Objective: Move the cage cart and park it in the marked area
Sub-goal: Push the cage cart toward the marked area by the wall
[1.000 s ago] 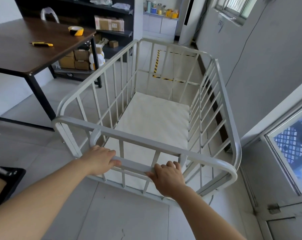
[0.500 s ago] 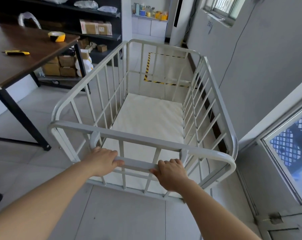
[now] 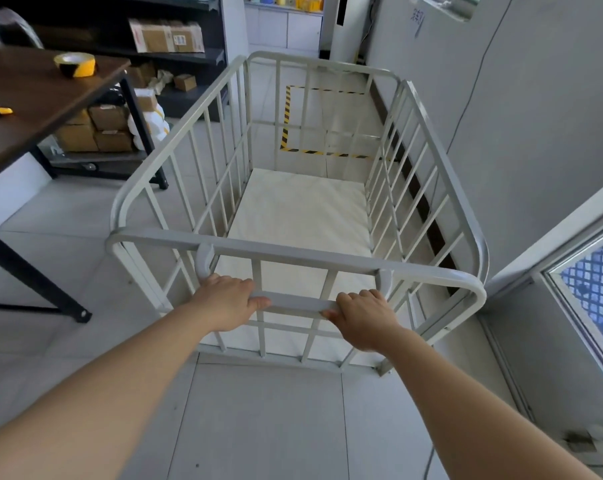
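Gripping the white barred cage cart (image 3: 303, 216) handle (image 3: 294, 301): left hand (image 3: 225, 301), right hand (image 3: 364, 320).

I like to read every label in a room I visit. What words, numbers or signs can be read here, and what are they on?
No text can be read.
Cardboard box on the dark shelf: red print and white labels, too blurred.
Paper notice on the grey wall: dark characters, too small and tilted.
Tape roll on the table: yellow and black stripes, no words.
Floor marking: stripes only.
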The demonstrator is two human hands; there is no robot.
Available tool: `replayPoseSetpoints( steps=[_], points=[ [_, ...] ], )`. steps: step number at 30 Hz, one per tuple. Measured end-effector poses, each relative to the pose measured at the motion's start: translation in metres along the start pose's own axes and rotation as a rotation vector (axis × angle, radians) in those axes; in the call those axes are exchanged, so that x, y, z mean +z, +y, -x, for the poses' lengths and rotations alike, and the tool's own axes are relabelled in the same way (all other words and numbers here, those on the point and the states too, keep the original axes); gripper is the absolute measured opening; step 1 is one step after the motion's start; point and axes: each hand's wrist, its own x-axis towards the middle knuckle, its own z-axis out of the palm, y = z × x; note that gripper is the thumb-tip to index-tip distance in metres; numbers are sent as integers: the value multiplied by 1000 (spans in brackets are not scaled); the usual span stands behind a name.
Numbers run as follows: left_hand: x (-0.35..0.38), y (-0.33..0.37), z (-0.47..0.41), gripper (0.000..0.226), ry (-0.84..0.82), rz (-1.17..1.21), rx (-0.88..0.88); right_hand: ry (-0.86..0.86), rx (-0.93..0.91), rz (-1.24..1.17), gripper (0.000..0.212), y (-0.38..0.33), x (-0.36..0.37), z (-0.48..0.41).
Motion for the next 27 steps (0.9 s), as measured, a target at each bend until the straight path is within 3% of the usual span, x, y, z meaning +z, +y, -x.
replayPoseSetpoints(
  steps=[27],
  points=[
    [-94,-56,-229,42,2,-69,-11,-2,-37,-49,59,84,-67,-230]
  ],
)
